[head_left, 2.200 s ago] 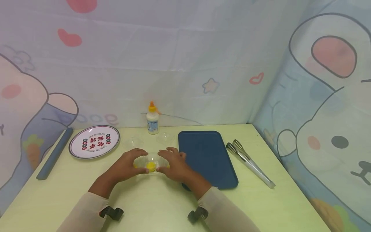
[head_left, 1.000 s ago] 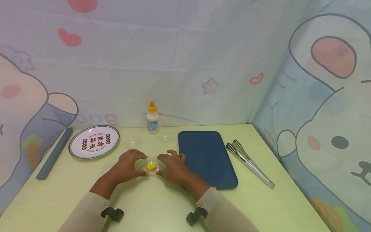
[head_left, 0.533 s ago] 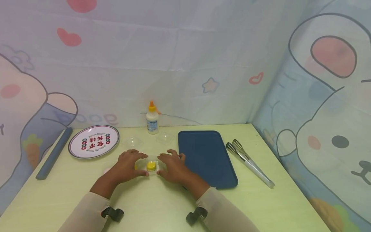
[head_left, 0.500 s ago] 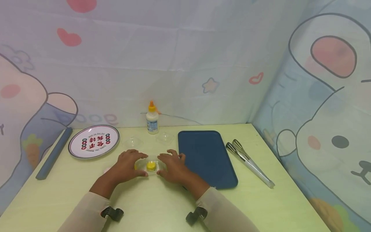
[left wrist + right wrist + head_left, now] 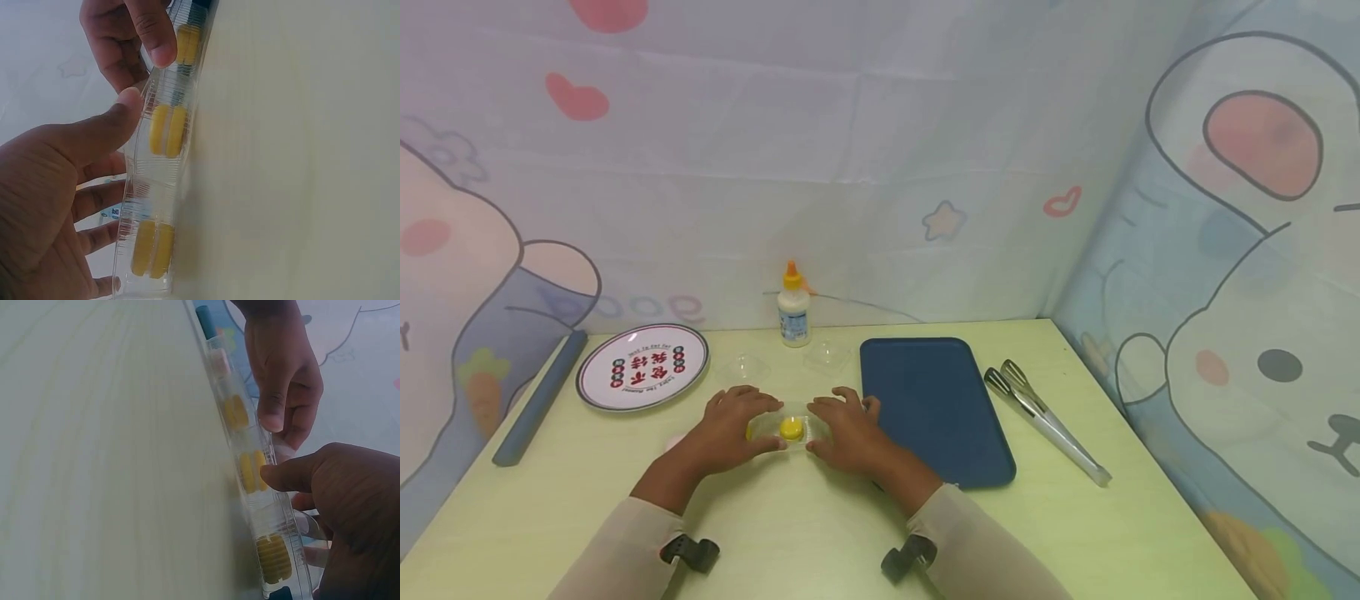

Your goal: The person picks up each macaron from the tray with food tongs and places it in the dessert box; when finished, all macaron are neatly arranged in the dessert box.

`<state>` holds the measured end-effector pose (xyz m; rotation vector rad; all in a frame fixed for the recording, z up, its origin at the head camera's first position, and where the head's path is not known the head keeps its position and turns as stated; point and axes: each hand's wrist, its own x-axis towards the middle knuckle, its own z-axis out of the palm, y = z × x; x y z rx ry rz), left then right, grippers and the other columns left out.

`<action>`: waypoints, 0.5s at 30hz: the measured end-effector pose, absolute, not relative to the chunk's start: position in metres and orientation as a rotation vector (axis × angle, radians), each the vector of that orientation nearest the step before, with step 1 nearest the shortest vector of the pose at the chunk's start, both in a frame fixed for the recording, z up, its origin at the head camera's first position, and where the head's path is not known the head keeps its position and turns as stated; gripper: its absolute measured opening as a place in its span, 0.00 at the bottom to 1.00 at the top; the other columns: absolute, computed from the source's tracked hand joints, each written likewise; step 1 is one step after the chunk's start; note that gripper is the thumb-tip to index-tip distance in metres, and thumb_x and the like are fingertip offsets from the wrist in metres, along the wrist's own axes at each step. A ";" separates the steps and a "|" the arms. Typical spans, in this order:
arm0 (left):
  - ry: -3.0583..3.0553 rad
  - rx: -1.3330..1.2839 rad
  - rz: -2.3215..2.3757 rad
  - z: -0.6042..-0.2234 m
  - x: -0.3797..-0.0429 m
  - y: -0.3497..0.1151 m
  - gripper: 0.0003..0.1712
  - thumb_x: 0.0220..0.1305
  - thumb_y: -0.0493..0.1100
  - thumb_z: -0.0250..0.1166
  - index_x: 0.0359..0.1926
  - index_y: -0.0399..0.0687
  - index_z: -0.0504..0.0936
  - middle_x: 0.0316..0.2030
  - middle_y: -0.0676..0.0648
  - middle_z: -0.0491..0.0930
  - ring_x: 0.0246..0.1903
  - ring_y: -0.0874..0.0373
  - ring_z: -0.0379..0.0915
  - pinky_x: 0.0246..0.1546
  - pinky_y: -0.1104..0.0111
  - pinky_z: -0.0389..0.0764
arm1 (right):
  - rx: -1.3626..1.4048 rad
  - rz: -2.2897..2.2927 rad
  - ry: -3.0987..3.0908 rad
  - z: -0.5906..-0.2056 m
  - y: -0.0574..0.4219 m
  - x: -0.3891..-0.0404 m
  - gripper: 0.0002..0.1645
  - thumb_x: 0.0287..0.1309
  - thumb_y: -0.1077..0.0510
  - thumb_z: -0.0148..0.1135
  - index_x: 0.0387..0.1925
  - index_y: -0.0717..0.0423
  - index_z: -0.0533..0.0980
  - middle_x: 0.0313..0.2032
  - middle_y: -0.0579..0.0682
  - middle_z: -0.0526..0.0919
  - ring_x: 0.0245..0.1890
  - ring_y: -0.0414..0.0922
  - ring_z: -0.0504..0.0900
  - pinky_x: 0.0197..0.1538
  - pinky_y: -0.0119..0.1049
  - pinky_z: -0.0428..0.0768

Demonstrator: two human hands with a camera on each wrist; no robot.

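Observation:
A long clear plastic macaron box (image 5: 164, 169) lies on the table before me. Several yellow macarons sit inside it in a row; the middle macaron (image 5: 792, 428) shows between my hands. My left hand (image 5: 730, 429) holds the box's left part, thumb at the near edge and fingers on the far side. On the right part, my right hand (image 5: 850, 429) grips the same way. In the right wrist view my right thumb (image 5: 294, 472) presses the upper edge beside a yellow macaron (image 5: 252, 472). My palms hide much of the box ends in the head view.
Two clear domed plastic pieces (image 5: 745, 367) lie behind the box. A glue bottle (image 5: 793, 312) stands at the back. Left are a printed plate (image 5: 643, 367) and grey-blue rod (image 5: 542, 400); right, a dark blue tray (image 5: 932, 408) and metal tongs (image 5: 1048, 425). A pink piece (image 5: 675, 442) shows beside my left wrist.
Compared with the oldest frame, both hands have shifted very slightly and the pink piece has come into sight beside my left wrist. Over the last half second almost nothing has moved.

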<state>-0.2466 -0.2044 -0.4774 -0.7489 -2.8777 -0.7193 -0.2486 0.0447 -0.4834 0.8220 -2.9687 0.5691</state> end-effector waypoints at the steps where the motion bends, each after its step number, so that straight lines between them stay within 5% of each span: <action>1: -2.877 -0.744 -0.727 -0.477 -0.246 -0.204 0.33 0.65 0.56 0.79 0.65 0.43 0.86 0.64 0.40 0.86 0.73 0.29 0.70 0.72 0.21 0.58 | 0.821 0.561 -2.969 -0.483 0.045 -0.249 0.35 0.73 0.44 0.71 0.76 0.46 0.76 0.77 0.46 0.77 0.83 0.54 0.63 0.70 0.66 0.61; 15: -2.917 -0.729 -0.617 -0.479 -0.248 -0.202 0.38 0.62 0.58 0.80 0.67 0.42 0.86 0.67 0.41 0.86 0.78 0.28 0.65 0.72 0.17 0.52 | 0.828 0.456 -2.983 -0.483 0.044 -0.248 0.36 0.74 0.39 0.68 0.77 0.45 0.75 0.77 0.46 0.77 0.82 0.54 0.65 0.71 0.68 0.61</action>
